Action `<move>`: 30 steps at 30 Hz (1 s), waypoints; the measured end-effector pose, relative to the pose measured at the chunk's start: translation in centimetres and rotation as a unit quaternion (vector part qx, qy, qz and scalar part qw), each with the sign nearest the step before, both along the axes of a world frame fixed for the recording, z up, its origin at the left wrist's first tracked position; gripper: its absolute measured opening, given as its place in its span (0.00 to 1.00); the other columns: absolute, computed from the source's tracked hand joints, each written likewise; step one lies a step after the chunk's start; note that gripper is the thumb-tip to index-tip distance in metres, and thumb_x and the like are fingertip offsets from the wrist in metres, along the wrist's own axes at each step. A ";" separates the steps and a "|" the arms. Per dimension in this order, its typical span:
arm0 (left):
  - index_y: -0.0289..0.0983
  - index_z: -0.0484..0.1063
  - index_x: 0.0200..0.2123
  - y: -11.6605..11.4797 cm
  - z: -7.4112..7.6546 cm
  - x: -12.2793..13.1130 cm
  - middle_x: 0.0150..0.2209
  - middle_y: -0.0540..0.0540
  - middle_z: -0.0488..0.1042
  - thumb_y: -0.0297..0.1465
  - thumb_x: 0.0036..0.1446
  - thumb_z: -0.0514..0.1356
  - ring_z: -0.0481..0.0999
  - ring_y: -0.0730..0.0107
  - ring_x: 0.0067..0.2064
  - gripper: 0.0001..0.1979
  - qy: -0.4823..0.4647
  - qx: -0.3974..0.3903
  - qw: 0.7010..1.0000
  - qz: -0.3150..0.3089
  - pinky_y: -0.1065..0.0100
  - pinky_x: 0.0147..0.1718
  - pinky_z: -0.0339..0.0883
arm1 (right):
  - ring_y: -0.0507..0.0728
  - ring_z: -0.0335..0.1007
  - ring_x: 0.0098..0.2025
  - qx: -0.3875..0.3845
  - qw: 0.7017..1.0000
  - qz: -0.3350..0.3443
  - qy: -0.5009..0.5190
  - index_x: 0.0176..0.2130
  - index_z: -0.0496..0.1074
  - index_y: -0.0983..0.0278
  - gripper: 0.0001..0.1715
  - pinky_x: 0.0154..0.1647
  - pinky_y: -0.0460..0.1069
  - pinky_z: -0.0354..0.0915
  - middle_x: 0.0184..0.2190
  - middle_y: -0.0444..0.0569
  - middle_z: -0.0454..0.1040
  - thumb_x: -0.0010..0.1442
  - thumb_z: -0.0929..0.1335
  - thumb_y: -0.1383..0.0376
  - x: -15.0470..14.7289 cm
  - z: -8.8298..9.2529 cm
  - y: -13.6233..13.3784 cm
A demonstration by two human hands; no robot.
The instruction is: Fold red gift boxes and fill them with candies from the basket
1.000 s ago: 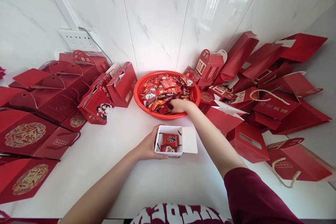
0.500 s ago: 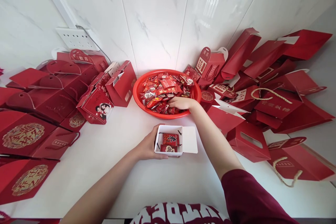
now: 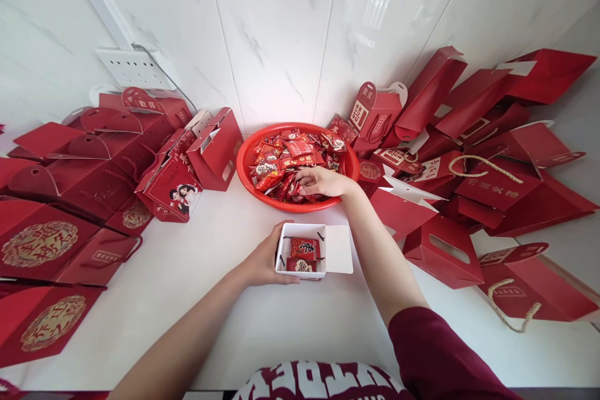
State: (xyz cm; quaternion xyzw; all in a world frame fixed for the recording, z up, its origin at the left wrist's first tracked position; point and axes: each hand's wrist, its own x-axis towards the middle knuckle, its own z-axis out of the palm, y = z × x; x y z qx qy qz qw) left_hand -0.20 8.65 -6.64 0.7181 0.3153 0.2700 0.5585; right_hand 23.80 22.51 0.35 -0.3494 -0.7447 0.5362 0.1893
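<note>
My left hand [image 3: 267, 259] grips a small gift box [image 3: 282, 247] from its left side, thumb and fingers around the walls. The box is upright on the table with its white lid flap [image 3: 339, 250] folded out to the right. Two red wrapped packets [image 3: 304, 249] lie inside, and dark cord ends poke through the walls. Over the front right of the red plastic basket [image 3: 248, 184], my right hand [image 3: 323, 182] pinches a red-wrapped candy [image 3: 295, 187] among the heaped wrapped candies [image 3: 300, 149]. Its fingertips are partly hidden by the wrappers.
Folded red gift boxes [image 3: 70, 184] crowd the left side of the white table [image 3: 187, 306]. More red boxes and bags, some with rope handles [image 3: 510, 306], pile up on the right. Behind the basket rises a tiled wall [image 3: 276, 44] with a socket strip [image 3: 134, 69].
My right hand has lifted slightly out of the candies, its fingers now pinched on a wrapped one. The left hand and the box have stayed in place.
</note>
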 end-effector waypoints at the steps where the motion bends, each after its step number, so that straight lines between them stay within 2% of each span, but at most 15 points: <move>1: 0.44 0.46 0.67 0.0 0.0 0.0 0.64 0.35 0.60 0.35 0.40 0.76 0.64 0.41 0.63 0.56 -0.003 -0.002 1.000 -0.001 0.46 0.59 0.64 | 0.56 0.78 0.41 -0.010 0.998 -0.021 0.066 0.53 0.70 0.68 0.27 0.42 0.49 0.71 0.39 0.51 0.79 0.55 0.72 0.62 0.1 0.0 -0.1; 3: 0.43 0.46 0.67 0.0 -0.1 0.0 0.64 0.34 0.60 0.35 0.40 0.76 0.65 0.41 0.63 0.56 -0.009 -0.007 1.000 -0.002 0.46 0.58 0.64 | 0.58 0.78 0.44 -0.014 0.982 -0.065 0.179 0.51 0.72 0.66 0.27 0.45 0.51 0.72 0.40 0.51 0.79 0.54 0.74 0.60 0.2 -0.1 -0.4; 5: 0.43 0.46 0.67 0.0 -0.1 0.0 0.64 0.34 0.60 0.35 0.40 0.76 0.65 0.40 0.63 0.56 -0.011 -0.005 1.000 0.000 0.45 0.59 0.64 | 0.58 0.78 0.45 -0.002 0.968 -0.103 0.227 0.50 0.74 0.65 0.27 0.45 0.50 0.72 0.41 0.50 0.80 0.52 0.76 0.59 0.3 0.0 -0.5; 10: 0.45 0.45 0.67 0.0 -0.1 0.0 0.64 0.36 0.60 0.35 0.40 0.76 0.65 0.42 0.63 0.57 -0.008 -0.006 1.000 -0.001 0.46 0.58 0.65 | 0.59 0.77 0.46 0.020 0.948 -0.200 0.248 0.48 0.75 0.63 0.28 0.41 0.49 0.73 0.42 0.50 0.80 0.50 0.77 0.55 0.4 -0.2 -0.1; 14: 0.46 0.46 0.67 0.0 -0.1 0.0 0.64 0.36 0.60 0.34 0.40 0.76 0.65 0.42 0.63 0.57 -0.010 -0.010 1.000 0.001 0.44 0.58 0.64 | 0.58 0.77 0.46 0.008 0.938 -0.249 0.241 0.50 0.74 0.62 0.26 0.44 0.51 0.73 0.45 0.50 0.79 0.55 0.72 0.51 0.3 -0.4 0.2; 16: 0.46 0.46 0.67 0.0 -0.1 0.0 0.64 0.35 0.60 0.34 0.40 0.76 0.65 0.41 0.63 0.57 -0.013 -0.008 1.000 0.000 0.43 0.59 0.64 | 0.59 0.77 0.45 0.004 0.944 -0.245 0.220 0.50 0.74 0.62 0.27 0.45 0.53 0.73 0.44 0.50 0.79 0.57 0.70 0.49 0.2 -0.4 0.2; 22: 0.44 0.45 0.67 0.2 -0.3 -0.1 0.64 0.34 0.60 0.34 0.39 0.76 0.65 0.40 0.63 0.58 -0.010 -0.006 1.000 -0.002 0.42 0.59 0.63 | 0.55 0.77 0.38 0.072 0.959 -0.201 0.187 0.48 0.74 0.65 0.24 0.48 0.53 0.70 0.38 0.48 0.79 0.58 0.71 0.52 0.2 -0.1 -0.1; 27: 0.45 0.43 0.68 0.1 -0.4 0.0 0.64 0.35 0.61 0.34 0.40 0.76 0.65 0.41 0.63 0.59 -0.022 -0.018 1.000 -0.010 0.44 0.60 0.62 | 0.55 0.78 0.35 0.040 0.964 -0.112 0.238 0.47 0.75 0.62 0.20 0.42 0.52 0.73 0.36 0.48 0.80 0.60 0.71 0.53 -0.1 0.7 -2.1; 30: 0.44 0.45 0.68 0.1 -0.1 0.1 0.65 0.35 0.59 0.35 0.40 0.76 0.63 0.40 0.65 0.58 -0.024 -0.007 1.000 -0.003 0.45 0.60 0.63 | 0.56 0.78 0.37 0.024 0.981 -0.016 0.191 0.49 0.74 0.62 0.20 0.39 0.51 0.73 0.39 0.50 0.81 0.62 0.69 0.54 -0.7 1.6 -4.8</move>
